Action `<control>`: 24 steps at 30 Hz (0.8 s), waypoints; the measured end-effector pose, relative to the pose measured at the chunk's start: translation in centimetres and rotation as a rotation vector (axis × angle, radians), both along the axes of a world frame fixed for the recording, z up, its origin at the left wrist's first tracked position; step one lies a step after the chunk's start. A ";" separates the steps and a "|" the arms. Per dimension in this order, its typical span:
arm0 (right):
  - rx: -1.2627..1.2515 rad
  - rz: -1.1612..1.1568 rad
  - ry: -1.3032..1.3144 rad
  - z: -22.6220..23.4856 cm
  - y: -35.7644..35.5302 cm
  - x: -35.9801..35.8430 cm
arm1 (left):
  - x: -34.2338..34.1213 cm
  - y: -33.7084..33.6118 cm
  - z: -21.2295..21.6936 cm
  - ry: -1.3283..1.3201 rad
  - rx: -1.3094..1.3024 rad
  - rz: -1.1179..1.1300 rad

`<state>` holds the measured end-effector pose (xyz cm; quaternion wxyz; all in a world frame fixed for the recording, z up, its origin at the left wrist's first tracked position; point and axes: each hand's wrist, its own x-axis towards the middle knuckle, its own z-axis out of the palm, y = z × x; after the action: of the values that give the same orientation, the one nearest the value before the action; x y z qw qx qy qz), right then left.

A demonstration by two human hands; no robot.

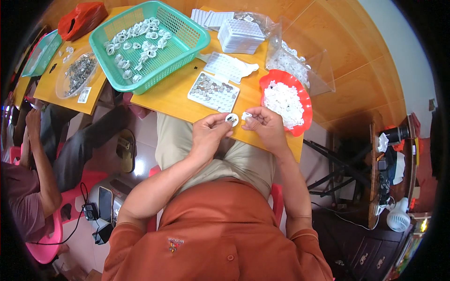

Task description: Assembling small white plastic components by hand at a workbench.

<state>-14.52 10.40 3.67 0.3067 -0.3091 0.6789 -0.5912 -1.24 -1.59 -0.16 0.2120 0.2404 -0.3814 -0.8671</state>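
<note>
My left hand (212, 133) pinches a round white plastic ring (232, 119) with a dark spot in its middle. In my right hand (266, 125), thumb and fingers close on a small white plastic piece (246, 115), a little apart from the ring. Both hands are over the table's near edge. Just beyond them lies a white tray (195, 97) with small round metal discs (212, 87) scattered on it. Beside my right hand stands a red scalloped bowl (305, 100) heaped with small white plastic pieces (283, 104).
A green basket (171, 77) holds white ring parts. Behind the tray are stacked white trays (240, 35) and a clear bin (323, 84) of white parts. At left, a shallow tub (62, 86) holds metal parts; another person's arm (44, 164) shows beyond.
</note>
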 end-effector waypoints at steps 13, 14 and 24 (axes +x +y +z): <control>0.058 0.023 0.252 0.0 -0.4 1.6 | -0.1 0.4 -0.8 0.021 -0.129 0.008; 0.084 -0.005 0.280 0.1 -0.5 1.7 | -0.1 0.4 -0.8 0.035 -0.135 0.004; 0.087 -0.065 0.339 0.0 -0.8 2.3 | -0.1 0.3 -0.9 0.048 -0.159 -0.023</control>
<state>-12.26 9.61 3.68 0.1815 -0.3687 0.7554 -0.5104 -1.38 -1.26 -1.05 0.2296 0.1978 -0.4468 -0.8418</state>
